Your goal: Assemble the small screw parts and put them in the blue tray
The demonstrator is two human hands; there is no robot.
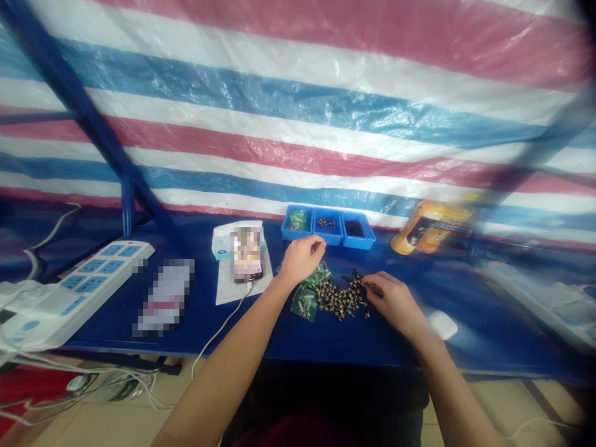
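A heap of small brown and dark metal parts (341, 297) lies on the blue table (288, 335), beside small green-printed plastic bags (305, 303). My right hand (393, 301) rests at the heap's right edge, fingers pinched on something I cannot make out. My left hand (302, 257) hovers curled above the bags, fingertips pinched near the front of the blue trays; what it holds is too small to see. Three joined blue trays (328, 230) stand at the back, holding green bags, brown parts and dark parts.
A phone (246, 254) lies on white paper with a cable running off the front edge. A large white power strip (69, 288) sits at left. A yellow canister (431, 226) lies at back right, and a white oval object (442, 324) near my right wrist. A striped tarp hangs behind.
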